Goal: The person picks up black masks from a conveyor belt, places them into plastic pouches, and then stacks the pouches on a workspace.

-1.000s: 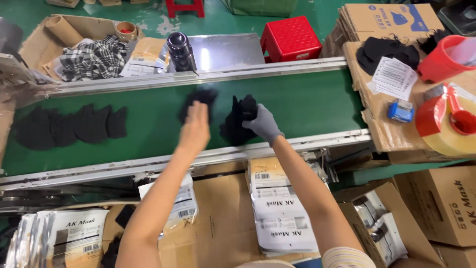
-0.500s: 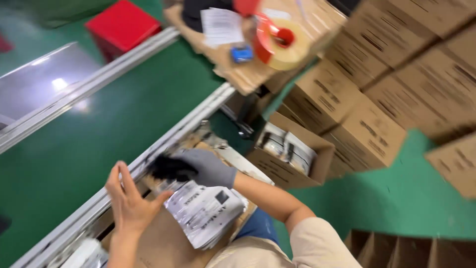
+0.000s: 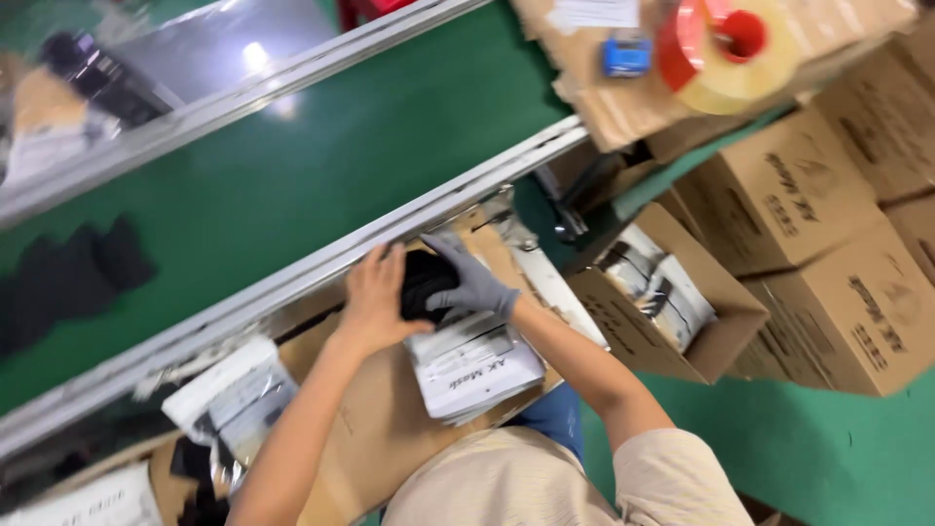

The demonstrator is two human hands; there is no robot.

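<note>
Black bundle of masks (image 3: 421, 282) pressed between both hands, just below the metal rail (image 3: 292, 273) of the green conveyor belt (image 3: 292, 166). Left hand (image 3: 375, 297), bare, fingers spread flat against the bundle's left side. Right hand (image 3: 472, 282), in a grey glove, curled over the bundle's right side and top, grasping it. Bundle between the 2 palms, nearer the body than the belt; long axis hard to tell through the blur.

Directly beneath the hands, on the cardboard worktop (image 3: 380, 429): a stack of flat white pouches (image 3: 472, 365) with dark print, rectangular, corner pointing toward the body. To the left, looser clear and white pouches (image 3: 229, 399), crumpled. To the right, an open brown carton (image 3: 672, 302) with more pouches standing on edge. Beyond it, closed brown cartons (image 3: 818, 195) with dark printed marks, stacked on the green floor. On the belt at far left, more dark mask pieces (image 3: 78, 278). At top right, a red tape roll (image 3: 726, 39) and a small blue object (image 3: 625, 54) on cardboard.
</note>
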